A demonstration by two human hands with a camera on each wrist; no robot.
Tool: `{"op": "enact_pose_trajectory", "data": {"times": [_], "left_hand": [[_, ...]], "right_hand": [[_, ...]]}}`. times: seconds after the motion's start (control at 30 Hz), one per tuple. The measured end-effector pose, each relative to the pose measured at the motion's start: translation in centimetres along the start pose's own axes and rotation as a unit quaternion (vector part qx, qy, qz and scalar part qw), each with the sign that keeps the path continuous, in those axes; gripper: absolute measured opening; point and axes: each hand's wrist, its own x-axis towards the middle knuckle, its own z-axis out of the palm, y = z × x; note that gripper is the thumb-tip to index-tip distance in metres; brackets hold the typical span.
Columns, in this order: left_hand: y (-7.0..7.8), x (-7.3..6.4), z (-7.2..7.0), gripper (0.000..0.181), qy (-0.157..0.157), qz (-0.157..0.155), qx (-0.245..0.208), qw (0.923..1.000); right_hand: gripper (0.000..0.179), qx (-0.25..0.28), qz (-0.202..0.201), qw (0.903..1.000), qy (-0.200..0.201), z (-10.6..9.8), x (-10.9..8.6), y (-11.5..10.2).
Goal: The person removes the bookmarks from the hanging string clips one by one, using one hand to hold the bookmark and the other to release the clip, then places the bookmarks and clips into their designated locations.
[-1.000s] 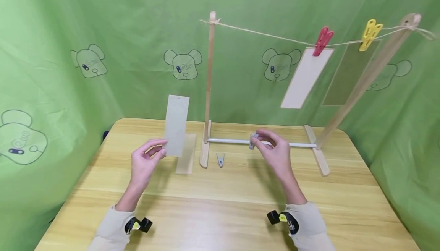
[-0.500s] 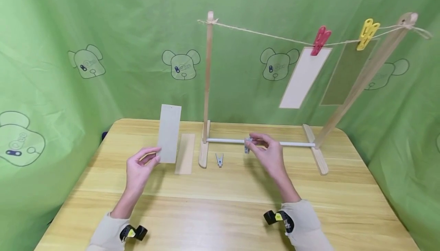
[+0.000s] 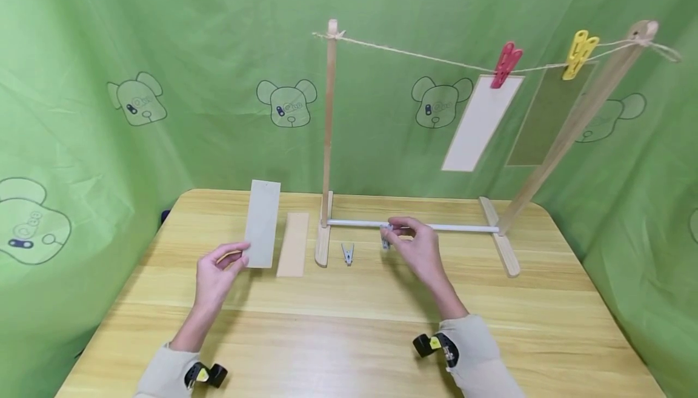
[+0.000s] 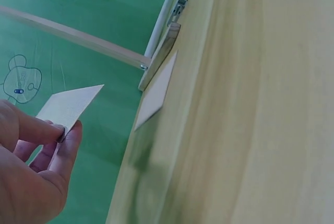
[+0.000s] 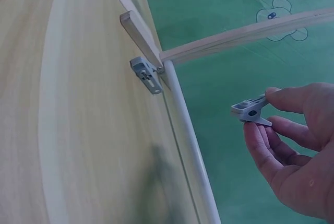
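Note:
My left hand (image 3: 217, 274) pinches a pale grey rectangular card (image 3: 263, 223) by its lower left edge, holding it upright above the table. In the left wrist view the thumb and fingers close on the card's (image 4: 70, 106) edge. My right hand (image 3: 418, 252) pinches a grey clothespin (image 5: 252, 110) between thumb and fingers, near the rack's crossbar. A second grey clothespin (image 3: 348, 254) lies on the table between the hands. Beside the held card, a tan card (image 3: 293, 245) lies flat on the table.
A wooden rack with a left post (image 3: 329, 131) and right post (image 3: 578, 125) carries a string (image 3: 414, 54). A red clothespin (image 3: 506, 65) holds a white card (image 3: 482, 122) there; a yellow clothespin (image 3: 580, 54) holds an olive-looking card (image 3: 548, 116). A white crossbar (image 3: 354, 223) joins the feet.
My left hand has lowered the grey card and moved it left, uncovering more of the tan card. My right hand has shifted left and slightly down with its clothespin.

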Motion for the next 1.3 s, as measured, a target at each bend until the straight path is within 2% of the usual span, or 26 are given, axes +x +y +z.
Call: {"op": "enact_pose_trajectory", "data": {"times": [0.2,0.43,0.63,0.93,1.3], "left_hand": [[-0.6,0.0,-0.2,0.029,0.0,-0.025,0.006,0.9997],[-0.9,0.2,-0.4,0.03,-0.014,-0.057,0.035,0.9976],[-1.2,0.3,-0.6,0.031,-0.019,-0.085,0.04,0.9954],[-1.4,0.6,-0.8,0.032,-0.025,-0.114,0.04,0.9924],[-1.8,0.8,-1.1,0.034,-0.043,-0.132,0.035,0.9897]], "right_hand": [[0.032,-0.039,0.002,0.9992,-0.008,0.7,0.2,0.5],[0.034,-0.034,0.019,0.9989,-0.024,1.3,0.2,0.8],[0.031,-0.044,0.027,0.9978,-0.042,2.0,0.2,1.1],[0.034,-0.067,0.035,0.9956,-0.055,3.0,0.3,1.2],[0.031,-0.074,0.057,0.9939,-0.06,4.1,0.2,1.9]]}}
